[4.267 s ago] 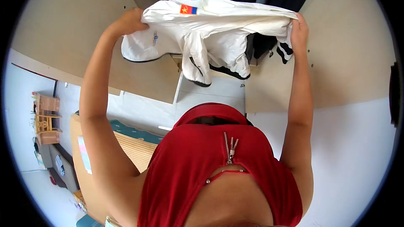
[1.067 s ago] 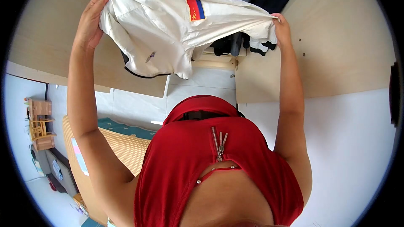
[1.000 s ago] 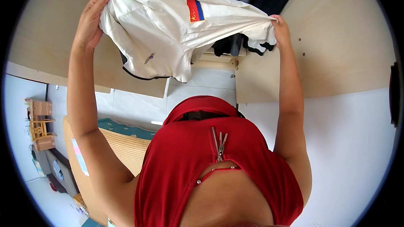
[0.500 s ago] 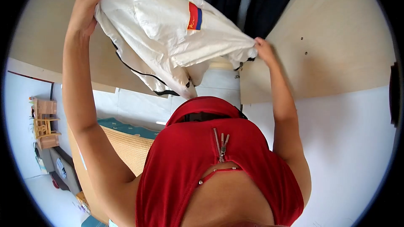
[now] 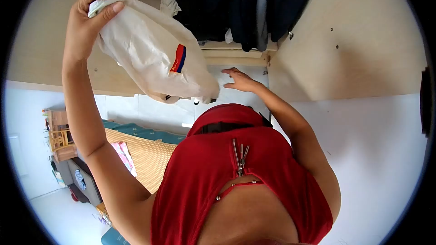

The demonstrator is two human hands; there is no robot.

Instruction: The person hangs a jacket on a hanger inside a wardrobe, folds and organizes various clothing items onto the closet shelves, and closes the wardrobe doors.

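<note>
A white jacket with a red and blue patch hangs bunched in the upper left of the head view. My left hand pinches it at its top end, thumb in front and fingers curled behind. Its lower end dangles just above my red top, where dark trim shows. To the right of that end is my right hand, fingers apart, holding nothing, with a small gap to the cloth. Folds hide the rest of the jacket's shape.
Dark clothes hang in an open wardrobe at the top. Wooden door panels flank it, left and right. A woven mat lies at the lower left, with wooden furniture beyond it.
My right hand has let go of the jacket and moved down and left. The jacket, stretched between both hands before, now droops from my left hand, which is slightly lower.
</note>
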